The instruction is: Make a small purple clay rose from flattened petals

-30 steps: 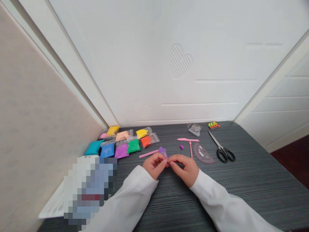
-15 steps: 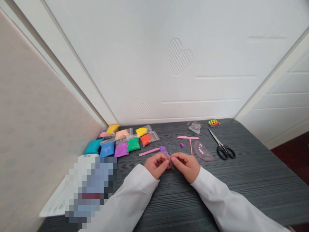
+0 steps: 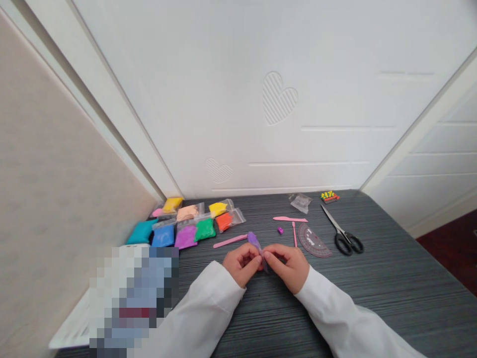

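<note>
Between my two hands is a small clear bag of purple clay (image 3: pixel 254 240), its clay end pointing away from me. The fingers of my left hand (image 3: pixel 243 263) are closed on the bag's near part, thumb against fingertips. My right hand (image 3: pixel 287 265) pinches the same bag from the other side, so the bag's edge is partly hidden. A pink stick tool (image 3: pixel 230 241) lies just beyond my left hand. Past my right hand are a small purple clay lump (image 3: pixel 280 230), a thin pink tool (image 3: pixel 294 233) and a pink clay knife (image 3: pixel 289 219).
Bagged clay in several colours, such as the green bag (image 3: pixel 205 229), lies at the left. A pixelated item (image 3: pixel 141 298) rests nearer. At right are a protractor (image 3: pixel 313 240), scissors (image 3: pixel 343 235), a clear bag (image 3: pixel 300 203) and a small yellow-and-red clay piece (image 3: pixel 330 197). A white panel (image 3: pixel 238 124) stands behind.
The view has tilted slightly, so everything on the table sits a little lower. Both hands keep their pinch on the bag, with little visible movement.
</note>
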Action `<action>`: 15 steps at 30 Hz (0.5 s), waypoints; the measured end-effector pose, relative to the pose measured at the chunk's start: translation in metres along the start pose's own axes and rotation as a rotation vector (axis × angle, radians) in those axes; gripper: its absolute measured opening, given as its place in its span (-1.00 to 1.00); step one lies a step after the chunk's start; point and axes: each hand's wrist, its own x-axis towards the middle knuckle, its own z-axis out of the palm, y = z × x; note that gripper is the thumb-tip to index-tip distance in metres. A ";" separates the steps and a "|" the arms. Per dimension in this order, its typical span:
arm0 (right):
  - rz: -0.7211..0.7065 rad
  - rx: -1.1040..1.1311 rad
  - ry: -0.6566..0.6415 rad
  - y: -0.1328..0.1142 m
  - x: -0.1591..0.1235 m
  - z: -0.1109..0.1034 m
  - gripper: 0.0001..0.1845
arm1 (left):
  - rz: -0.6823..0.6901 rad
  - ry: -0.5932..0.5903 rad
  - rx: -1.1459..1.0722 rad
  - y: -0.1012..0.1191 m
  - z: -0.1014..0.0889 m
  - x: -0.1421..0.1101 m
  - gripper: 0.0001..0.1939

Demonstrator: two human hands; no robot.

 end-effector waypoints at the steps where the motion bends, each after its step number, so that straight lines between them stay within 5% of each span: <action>1: -0.003 -0.002 -0.003 0.000 0.000 0.000 -0.78 | 0.003 -0.001 0.007 0.000 0.000 0.000 -0.78; 15: -0.030 -0.018 -0.016 0.001 -0.001 -0.002 -0.78 | 0.005 -0.001 -0.015 0.001 0.000 0.001 -0.78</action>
